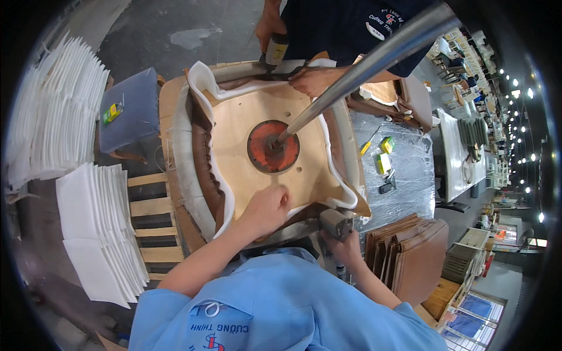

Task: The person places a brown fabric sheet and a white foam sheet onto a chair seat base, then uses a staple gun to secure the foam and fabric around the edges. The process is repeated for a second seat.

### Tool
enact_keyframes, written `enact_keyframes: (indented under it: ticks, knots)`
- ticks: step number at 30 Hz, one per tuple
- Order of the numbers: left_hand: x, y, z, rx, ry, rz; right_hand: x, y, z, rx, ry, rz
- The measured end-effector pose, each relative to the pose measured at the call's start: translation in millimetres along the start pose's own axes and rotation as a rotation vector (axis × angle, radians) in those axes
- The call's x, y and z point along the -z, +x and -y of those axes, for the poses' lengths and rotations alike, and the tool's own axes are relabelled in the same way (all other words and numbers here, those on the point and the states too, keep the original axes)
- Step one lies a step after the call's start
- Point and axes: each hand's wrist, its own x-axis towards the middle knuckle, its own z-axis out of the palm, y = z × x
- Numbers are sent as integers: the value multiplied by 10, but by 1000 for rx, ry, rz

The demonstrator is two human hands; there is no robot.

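Observation:
A pale plywood seat panel (234,126) lies in front of me, edged by white padding (219,193) and a brown leather-like cover (202,143). My left hand (266,210) is closed in a fist over the near part of the panel; whatever its fingers may hold is hidden. At the panel's near right corner, my right hand (346,248) grips a staple gun (336,224), its nose by the cover's edge. A red round plate (273,146) on a slanting metal rod (357,67) sits on the panel's middle.
Across from me, a person's hand (271,29) holds another staple gun (276,50); their other hand (316,81) touches the far edge. A grey padded rim (186,158) surrounds the panel. White sheets (102,228) stack left; brown cushions (407,251) and a plastic-covered table (404,175) stand right.

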Motion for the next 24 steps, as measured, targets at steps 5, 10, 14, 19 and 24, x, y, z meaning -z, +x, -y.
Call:
enact_keyframes:
  ticks: [5, 10, 14, 19, 24]
  knots:
    - [-61, -520, 188, -128, 653, 191, -6, 32, 81, -6, -16, 6]
    - [-117, -383, 407, -275, 651, 176, -26, 67, 61, 135, -71, -26]
    - [-34, -291, 364, -299, 644, 250, -15, 86, 128, 119, -118, -27]
    - [-66, -285, 552, -421, 479, 106, -34, 107, 150, 66, -153, -45]
    - [-138, -304, 593, -420, 359, -57, -31, 121, 212, -52, -196, -56]
